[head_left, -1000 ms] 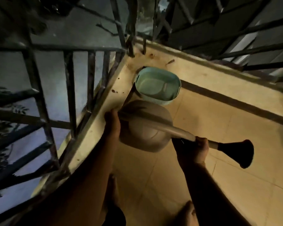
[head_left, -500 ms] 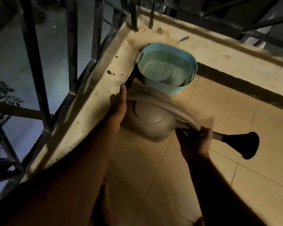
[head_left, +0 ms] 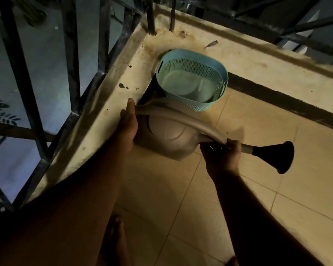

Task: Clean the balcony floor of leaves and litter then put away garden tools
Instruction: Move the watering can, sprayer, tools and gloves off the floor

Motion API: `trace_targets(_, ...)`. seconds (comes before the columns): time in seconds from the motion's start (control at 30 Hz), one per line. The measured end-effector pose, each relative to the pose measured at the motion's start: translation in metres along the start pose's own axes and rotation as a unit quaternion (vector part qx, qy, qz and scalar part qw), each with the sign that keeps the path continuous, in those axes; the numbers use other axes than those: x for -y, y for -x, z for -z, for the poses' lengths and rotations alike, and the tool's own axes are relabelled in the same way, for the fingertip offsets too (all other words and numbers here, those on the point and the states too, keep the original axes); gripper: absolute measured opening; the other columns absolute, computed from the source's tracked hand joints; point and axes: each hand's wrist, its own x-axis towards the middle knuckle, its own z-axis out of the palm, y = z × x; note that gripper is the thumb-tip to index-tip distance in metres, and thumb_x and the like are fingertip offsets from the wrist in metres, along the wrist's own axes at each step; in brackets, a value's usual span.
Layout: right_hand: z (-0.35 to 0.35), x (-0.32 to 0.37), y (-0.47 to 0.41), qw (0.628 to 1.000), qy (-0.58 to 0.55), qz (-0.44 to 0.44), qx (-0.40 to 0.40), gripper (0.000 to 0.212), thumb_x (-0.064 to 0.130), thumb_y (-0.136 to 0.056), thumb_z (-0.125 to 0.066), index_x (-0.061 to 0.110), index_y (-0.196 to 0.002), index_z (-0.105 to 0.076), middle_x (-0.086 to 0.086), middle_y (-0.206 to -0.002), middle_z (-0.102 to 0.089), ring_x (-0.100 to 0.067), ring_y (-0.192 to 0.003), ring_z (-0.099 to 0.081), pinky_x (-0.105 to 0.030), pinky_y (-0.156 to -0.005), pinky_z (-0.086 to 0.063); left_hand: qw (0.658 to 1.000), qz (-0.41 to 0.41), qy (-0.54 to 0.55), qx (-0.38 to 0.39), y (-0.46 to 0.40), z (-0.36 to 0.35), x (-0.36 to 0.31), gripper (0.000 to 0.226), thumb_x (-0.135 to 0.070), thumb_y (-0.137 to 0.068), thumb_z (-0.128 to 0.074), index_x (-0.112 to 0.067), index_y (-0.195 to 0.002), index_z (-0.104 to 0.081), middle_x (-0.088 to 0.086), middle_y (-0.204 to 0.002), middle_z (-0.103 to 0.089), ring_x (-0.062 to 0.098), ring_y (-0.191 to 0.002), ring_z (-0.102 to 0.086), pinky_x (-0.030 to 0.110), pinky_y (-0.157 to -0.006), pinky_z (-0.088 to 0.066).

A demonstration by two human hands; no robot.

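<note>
Evidently putting tools away, both hands carry the watering can (head_left: 167, 135) low over the floor (head_left: 277, 189), left hand (head_left: 128, 123) curled around the handle end, right hand (head_left: 222, 157) clenched on the spout, needing a gentle set-down near the basket (head_left: 192, 81) at 12 o'clock.

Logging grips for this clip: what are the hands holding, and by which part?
Both hold the grey plastic watering can: the left hand at the rear end of its handle, the right hand around the spout's base.
</note>
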Motion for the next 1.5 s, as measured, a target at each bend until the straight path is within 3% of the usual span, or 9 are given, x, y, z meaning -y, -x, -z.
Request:
trace_targets(0.07,0.001,-0.001,0.001,1.000,-0.021,0.001,0.005,0.037,0.032,-0.096,-0.045,0.005,-0.118,-0.055,-0.020,-0.118,-0.060,-0.038,-0.127,-0.054,-0.044,-0.109,-0.044,1.000,0.015,0.007,0.020,0.000,0.001,0.001,0.106,-0.090,-0.074,-0.030,-0.024,-0.157,-0.027,0.010,-0.160,-0.032,0.033,-0.144,-0.033,0.052,-0.120,-0.024)
trace_targets(0.2,0.003,-0.004,0.002,0.999,-0.042,-0.007,0.004,0.037,0.031,-0.096,-0.044,0.006,-0.121,-0.054,-0.021,-0.121,-0.058,-0.038,-0.129,-0.053,-0.044,-0.109,-0.044,0.999,-0.012,0.003,0.036,-0.008,-0.001,-0.004,0.100,-0.086,-0.079,-0.025,-0.022,-0.157,-0.026,0.010,-0.160,-0.031,0.033,-0.145,-0.033,0.053,-0.119,-0.025)
trace_targets(0.4,-0.001,-0.001,0.000,0.999,-0.027,-0.019,-0.016,0.043,0.035,-0.094,-0.048,0.005,-0.124,-0.053,-0.021,-0.124,-0.061,-0.035,-0.122,-0.059,-0.043,-0.107,-0.046,0.999,0.008,-0.010,0.048,-0.054,0.002,0.014,0.144,-0.107,-0.032,-0.026,-0.029,-0.153,-0.034,0.010,-0.153,-0.043,0.034,-0.137,-0.044,0.056,-0.114,-0.033)
trace_targets(0.7,-0.008,0.008,0.042,0.982,0.109,-0.087,-0.128,0.086,0.068,-0.093,-0.045,0.011,-0.154,-0.025,-0.022,-0.146,-0.044,-0.037,-0.131,-0.048,-0.047,-0.109,-0.043,1.000,-0.020,0.001,0.011,0.029,0.014,-0.003,0.101,-0.084,-0.082,-0.023,-0.017,-0.158,-0.022,0.012,-0.160,-0.030,0.030,-0.144,-0.034,0.043,-0.119,-0.028)
trace_targets(0.8,-0.004,0.021,0.085,0.962,0.233,-0.091,-0.108,0.082,0.070,-0.094,-0.036,0.015,-0.154,-0.027,-0.019,-0.146,-0.046,-0.033,-0.127,-0.051,-0.044,-0.098,-0.049,0.998,-0.049,-0.029,0.026,0.080,0.029,-0.009,0.091,-0.073,-0.087,-0.028,-0.016,-0.158,-0.021,0.009,-0.162,-0.026,0.026,-0.146,-0.030,0.037,-0.118,-0.025)
trace_targets(0.97,-0.017,0.085,0.190,0.838,0.546,0.026,-0.002,0.062,0.063,-0.097,-0.037,0.015,-0.134,-0.052,-0.008,-0.131,-0.059,-0.020,-0.107,-0.054,-0.034,-0.093,-0.042,0.976,-0.092,-0.188,0.063,0.188,0.057,-0.064,0.079,-0.063,-0.096,-0.033,-0.015,-0.158,-0.021,0.009,-0.162,-0.026,0.027,-0.146,-0.030,0.034,-0.115,-0.025)
trace_targets(1.1,-0.035,0.176,0.287,0.708,0.703,0.042,0.053,0.078,0.074,-0.090,-0.037,0.021,-0.147,-0.043,-0.007,-0.152,-0.044,-0.027,-0.128,-0.050,-0.040,-0.103,-0.040,0.937,-0.130,-0.305,0.108,0.302,0.085,-0.134,0.071,-0.054,-0.102,-0.036,-0.016,-0.159,-0.017,0.009,-0.164,-0.019,0.026,-0.149,-0.023,0.035,-0.118,-0.020)
trace_targets(1.2,-0.047,0.256,0.358,0.625,0.772,0.093,0.072,0.086,0.080,-0.087,-0.032,0.025,-0.153,-0.031,-0.004,-0.163,-0.024,-0.025,-0.150,-0.020,-0.047,-0.119,-0.025,0.892,-0.178,-0.381,0.164,0.396,0.104,-0.193,0.086,-0.070,-0.095,-0.033,-0.013,-0.158,-0.019,0.012,-0.164,-0.018,0.026,-0.150,-0.020,0.035,-0.120,-0.020)
trace_targets(1.5,-0.025,0.427,0.488,0.552,0.797,0.244,0.013,0.097,0.083,-0.084,-0.028,0.021,-0.158,-0.019,-0.008,-0.166,-0.008,-0.026,-0.154,-0.001,-0.047,-0.122,-0.010,0.805,-0.315,-0.461,0.202,0.572,0.082,-0.300,0.079,-0.068,-0.093,-0.037,-0.025,-0.158,-0.020,0.007,-0.166,-0.011,0.027,-0.153,-0.010,0.043,-0.124,-0.013)
